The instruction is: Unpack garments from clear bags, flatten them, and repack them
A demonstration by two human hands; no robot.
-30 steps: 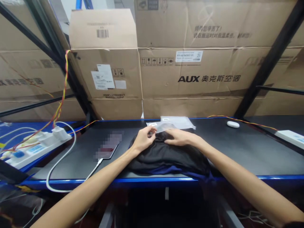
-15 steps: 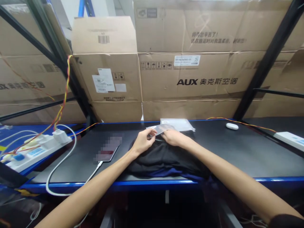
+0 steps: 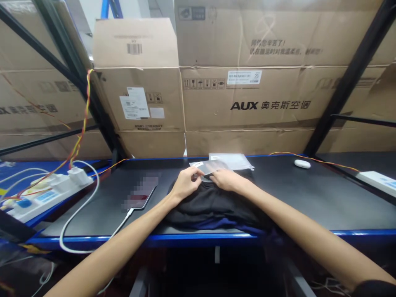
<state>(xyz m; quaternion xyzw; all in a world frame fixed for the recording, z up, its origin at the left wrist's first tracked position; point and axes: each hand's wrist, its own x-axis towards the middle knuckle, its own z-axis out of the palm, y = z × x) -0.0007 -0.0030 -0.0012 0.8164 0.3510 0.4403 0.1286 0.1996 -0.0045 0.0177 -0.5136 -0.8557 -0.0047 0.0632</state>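
Observation:
A small clear plastic bag point(image 3: 213, 166) with a white label lies over the far end of a black cloth bundle point(image 3: 213, 206). My left hand point(image 3: 187, 183) pinches the near left edge of this bag between thumb and fingers. At the bag's right side, my right hand point(image 3: 225, 179) has its fingers curled down against bag and cloth; its fingertips are partly hidden, and what they grip cannot be made out. Just behind lies another translucent bag point(image 3: 239, 161), flat on the dark table top point(image 3: 297, 198). Dark blue fabric shows along the bundle's near edge.
A phone point(image 3: 144, 196) with a white cable lies left of the bundle. Power strips stand at the far left point(image 3: 46, 194) and far right point(image 3: 379, 180). A white case point(image 3: 302, 164) sits at the back right. Cardboard point(image 3: 210, 99) and black rack posts rise behind.
The small bag has shifted slightly and its label shows more plainly near my left hand. My right hand's fingers have moved a little. The view has tilted very slightly.

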